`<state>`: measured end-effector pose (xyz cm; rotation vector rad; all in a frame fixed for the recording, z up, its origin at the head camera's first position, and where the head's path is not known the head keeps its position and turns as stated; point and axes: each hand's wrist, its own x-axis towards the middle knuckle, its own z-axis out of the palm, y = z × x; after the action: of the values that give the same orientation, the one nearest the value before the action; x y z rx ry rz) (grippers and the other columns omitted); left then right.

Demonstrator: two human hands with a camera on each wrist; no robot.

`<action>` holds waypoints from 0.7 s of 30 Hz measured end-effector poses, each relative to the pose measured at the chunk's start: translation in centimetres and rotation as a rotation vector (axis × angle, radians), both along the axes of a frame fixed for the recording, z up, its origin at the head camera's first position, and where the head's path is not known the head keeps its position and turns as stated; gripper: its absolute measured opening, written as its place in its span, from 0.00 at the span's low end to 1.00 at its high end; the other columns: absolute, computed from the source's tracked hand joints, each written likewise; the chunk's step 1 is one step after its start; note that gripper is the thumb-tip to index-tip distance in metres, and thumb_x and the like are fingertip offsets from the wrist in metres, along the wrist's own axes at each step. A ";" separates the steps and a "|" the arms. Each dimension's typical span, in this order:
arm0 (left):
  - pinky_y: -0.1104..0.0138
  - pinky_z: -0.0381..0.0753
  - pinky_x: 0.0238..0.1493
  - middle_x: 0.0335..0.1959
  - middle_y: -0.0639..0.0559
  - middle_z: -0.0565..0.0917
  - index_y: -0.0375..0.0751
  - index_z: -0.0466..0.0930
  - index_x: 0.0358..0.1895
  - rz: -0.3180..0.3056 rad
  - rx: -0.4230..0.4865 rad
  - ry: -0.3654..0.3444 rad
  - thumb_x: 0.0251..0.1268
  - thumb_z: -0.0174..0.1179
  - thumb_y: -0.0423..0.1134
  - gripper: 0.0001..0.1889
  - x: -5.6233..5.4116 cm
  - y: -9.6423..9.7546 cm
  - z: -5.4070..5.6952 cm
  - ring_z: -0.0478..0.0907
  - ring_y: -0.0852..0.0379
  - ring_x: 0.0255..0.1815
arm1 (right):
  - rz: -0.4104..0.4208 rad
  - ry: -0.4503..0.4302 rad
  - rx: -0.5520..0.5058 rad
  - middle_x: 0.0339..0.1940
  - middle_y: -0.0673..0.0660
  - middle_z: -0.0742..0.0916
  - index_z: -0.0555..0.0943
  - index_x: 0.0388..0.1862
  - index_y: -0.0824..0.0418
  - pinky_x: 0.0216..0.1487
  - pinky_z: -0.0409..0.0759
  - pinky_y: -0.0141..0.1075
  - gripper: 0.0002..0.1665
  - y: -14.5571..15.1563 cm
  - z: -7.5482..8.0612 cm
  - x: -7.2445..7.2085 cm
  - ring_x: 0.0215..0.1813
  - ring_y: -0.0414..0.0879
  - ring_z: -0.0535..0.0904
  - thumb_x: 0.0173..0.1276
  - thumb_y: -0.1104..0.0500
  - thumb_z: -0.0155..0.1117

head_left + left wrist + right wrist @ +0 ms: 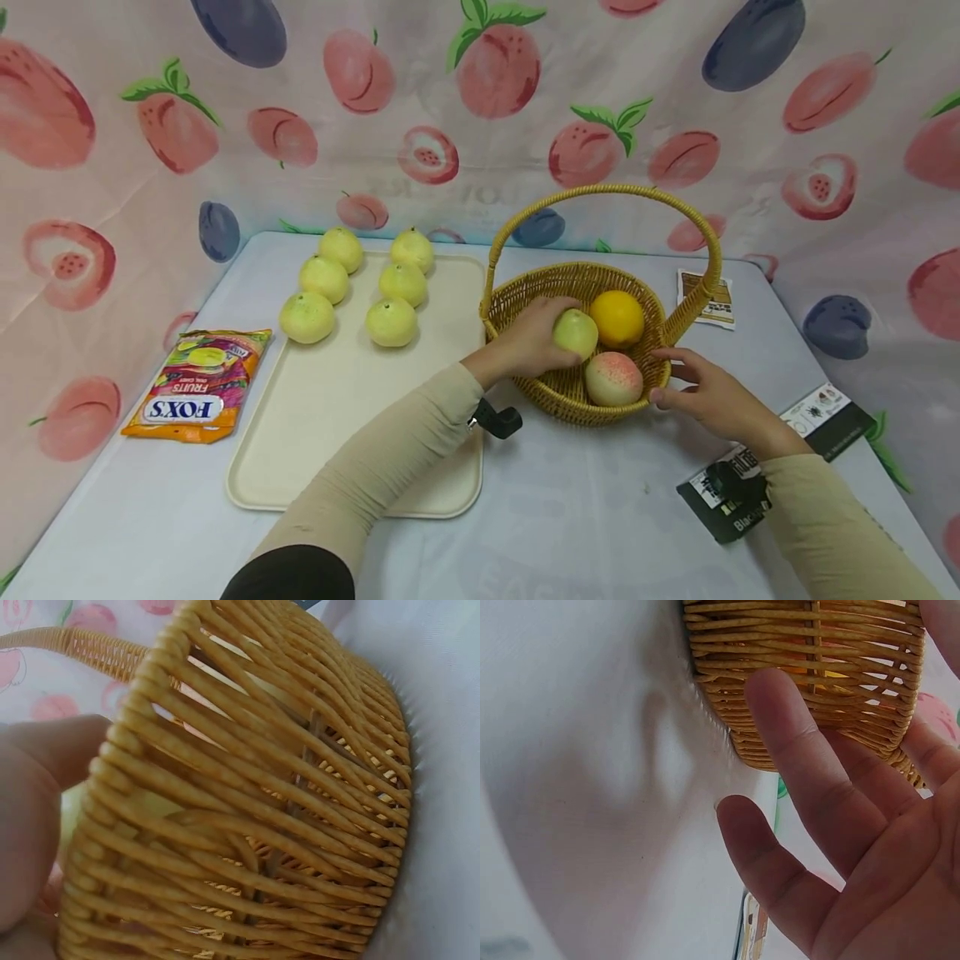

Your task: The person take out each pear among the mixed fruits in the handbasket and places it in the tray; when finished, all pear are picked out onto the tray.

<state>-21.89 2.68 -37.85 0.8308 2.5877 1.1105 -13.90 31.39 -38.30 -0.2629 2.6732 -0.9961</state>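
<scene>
My left hand (536, 337) reaches into a yellow wicker basket (555, 408) and grips a round, pale yellow-green fruit (576, 335). Beside that fruit in the basket lie an orange (617, 319) and a pink-and-cream peach (613, 379). At the basket's right rim is my right hand (712, 396), its thumb and fingertips against the edge. The right wrist view shows the fingers (817, 795) of this hand spread and fairly straight beside the woven wall. In the left wrist view the basket's side (247, 787) hides most of the held fruit.
Left of the basket, a cream tray (315, 450) bears several similar pale yellow-green fruits (392, 322). An orange-and-red Fox's candy bag (198, 383) lies beyond its left edge. Black-and-white cards (723, 500) lie under the right forearm, and a small packet (708, 300) sits behind the basket.
</scene>
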 end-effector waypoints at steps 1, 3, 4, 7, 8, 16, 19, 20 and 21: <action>0.63 0.77 0.47 0.62 0.43 0.70 0.47 0.66 0.73 0.000 0.020 0.010 0.60 0.72 0.44 0.38 0.0 -0.1 0.0 0.71 0.53 0.53 | 0.003 0.002 -0.002 0.72 0.76 0.66 0.61 0.76 0.63 0.58 0.67 0.72 0.42 0.0 0.0 0.0 0.67 0.78 0.66 0.72 0.45 0.66; 0.62 0.76 0.50 0.63 0.44 0.70 0.45 0.66 0.73 -0.002 0.062 0.021 0.60 0.72 0.43 0.38 0.1 -0.3 -0.1 0.70 0.53 0.56 | 0.007 0.004 -0.005 0.72 0.76 0.67 0.62 0.76 0.63 0.59 0.67 0.72 0.42 0.0 0.0 0.0 0.67 0.77 0.66 0.72 0.46 0.66; 0.62 0.76 0.52 0.64 0.44 0.70 0.45 0.66 0.73 -0.005 0.081 0.029 0.59 0.72 0.43 0.38 0.1 -0.3 0.0 0.70 0.53 0.57 | 0.008 0.004 -0.006 0.72 0.76 0.67 0.62 0.75 0.63 0.59 0.67 0.72 0.42 0.0 0.0 0.0 0.67 0.77 0.66 0.72 0.46 0.66; 0.61 0.75 0.56 0.67 0.45 0.69 0.43 0.65 0.73 -0.015 0.137 0.045 0.59 0.72 0.43 0.39 0.4 -0.7 0.3 0.69 0.52 0.61 | 0.011 0.004 -0.004 0.71 0.77 0.67 0.62 0.75 0.63 0.59 0.67 0.71 0.42 -0.1 0.1 0.0 0.66 0.77 0.67 0.72 0.46 0.65; 0.61 0.75 0.57 0.68 0.45 0.69 0.42 0.64 0.73 -0.019 0.159 0.050 0.59 0.72 0.43 0.39 0.5 -0.8 0.5 0.69 0.52 0.62 | 0.009 0.002 -0.003 0.71 0.76 0.67 0.62 0.75 0.62 0.59 0.66 0.72 0.42 -0.1 0.1 0.0 0.67 0.77 0.67 0.72 0.45 0.65; 0.61 0.76 0.57 0.67 0.46 0.70 0.39 0.64 0.71 -0.047 0.256 0.089 0.57 0.73 0.41 0.39 1.6 -2.3 2.6 0.71 0.52 0.60 | 0.012 0.000 -0.007 0.72 0.76 0.67 0.61 0.76 0.63 0.60 0.66 0.71 0.42 -0.1 0.3 -0.2 0.67 0.76 0.66 0.72 0.46 0.66; 0.60 0.77 0.57 0.67 0.46 0.70 0.39 0.65 0.71 -0.058 0.261 0.098 0.57 0.74 0.41 0.39 2.1 -3.2 3.1 0.71 0.52 0.60 | 0.012 -0.002 -0.008 0.72 0.76 0.67 0.61 0.76 0.63 0.59 0.67 0.71 0.42 0.0 0.2 -0.3 0.67 0.76 0.66 0.72 0.47 0.66; 0.59 0.77 0.57 0.68 0.46 0.70 0.40 0.65 0.71 -0.061 0.263 0.096 0.57 0.74 0.41 0.39 2.3 -3.6 3.3 0.71 0.52 0.60 | 0.012 -0.001 -0.007 0.72 0.76 0.67 0.61 0.76 0.63 0.59 0.67 0.71 0.42 0.0 0.2 -0.3 0.67 0.76 0.66 0.72 0.47 0.66; 0.58 0.77 0.57 0.68 0.46 0.69 0.40 0.65 0.71 -0.061 0.263 0.093 0.57 0.74 0.41 0.39 2.5 -4.0 3.5 0.71 0.52 0.60 | 0.012 0.002 -0.005 0.72 0.76 0.67 0.61 0.76 0.63 0.59 0.67 0.71 0.42 0.1 0.1 -0.3 0.67 0.76 0.67 0.71 0.47 0.66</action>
<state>-19.41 -1.34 -34.35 1.0327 2.5038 1.4472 -14.21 31.44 -38.17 -0.2815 2.6681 -0.9998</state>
